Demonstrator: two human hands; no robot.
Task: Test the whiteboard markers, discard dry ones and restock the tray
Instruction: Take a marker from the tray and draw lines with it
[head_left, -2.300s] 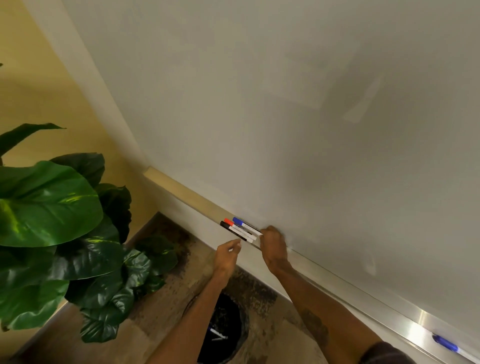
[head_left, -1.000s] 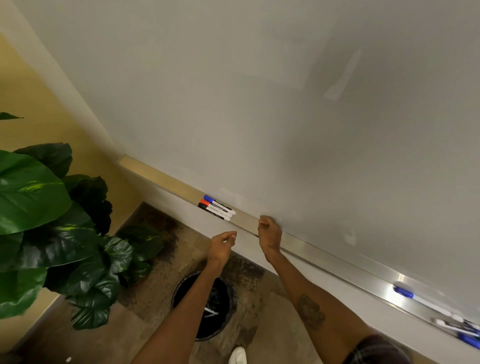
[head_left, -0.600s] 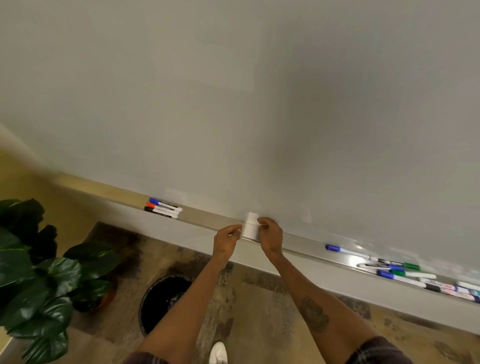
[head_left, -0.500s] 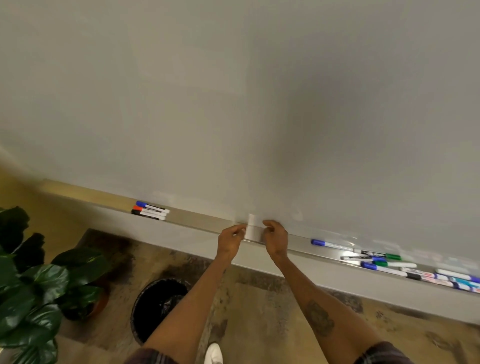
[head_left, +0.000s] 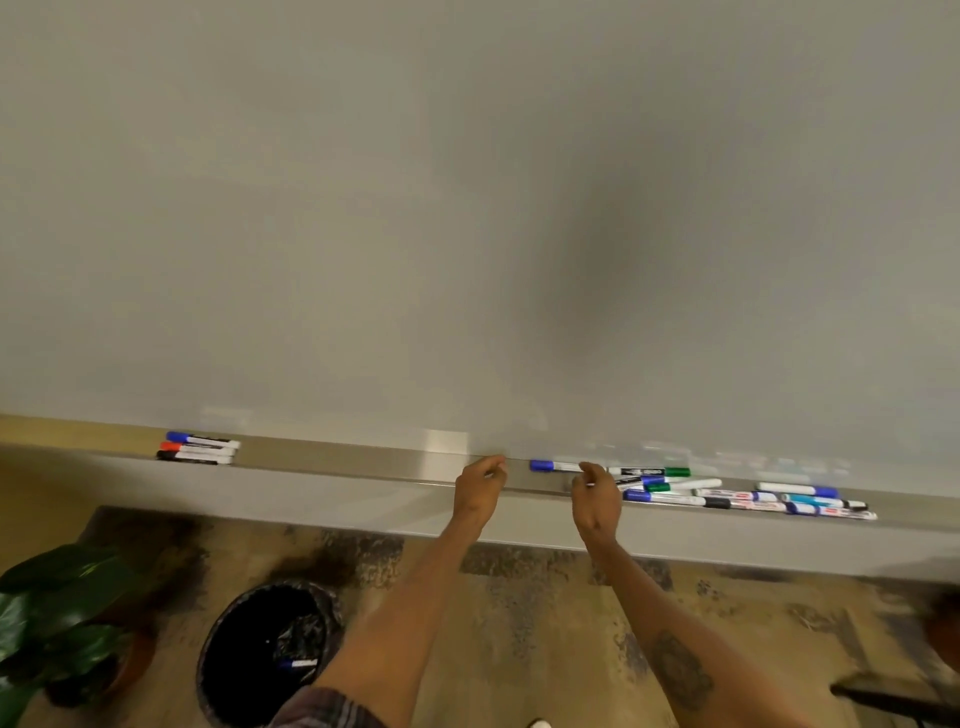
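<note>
A long metal tray (head_left: 363, 463) runs under the whiteboard (head_left: 467, 208). On its left part lie three capped markers (head_left: 197, 448): blue, red and black. Several mixed markers (head_left: 753, 500) are heaped on the right part. A blue-capped marker (head_left: 553, 466) lies flat at the left end of that heap. My right hand (head_left: 595, 501) has its curled fingertips at this marker's white end; whether they pinch it is blurred. My left hand (head_left: 480, 488) hovers at the tray's front edge with loosely curled fingers and holds nothing.
A round black bin (head_left: 270, 644) stands on the floor below my left arm, with a discarded marker (head_left: 298, 663) inside. A large-leaved potted plant (head_left: 57, 613) stands at the lower left. A dark object (head_left: 893, 693) shows at the lower right edge.
My view has swung right, from the three markers on the left to the heap on the right. Both hands moved right along the tray, and my right hand reached the blue-capped marker.
</note>
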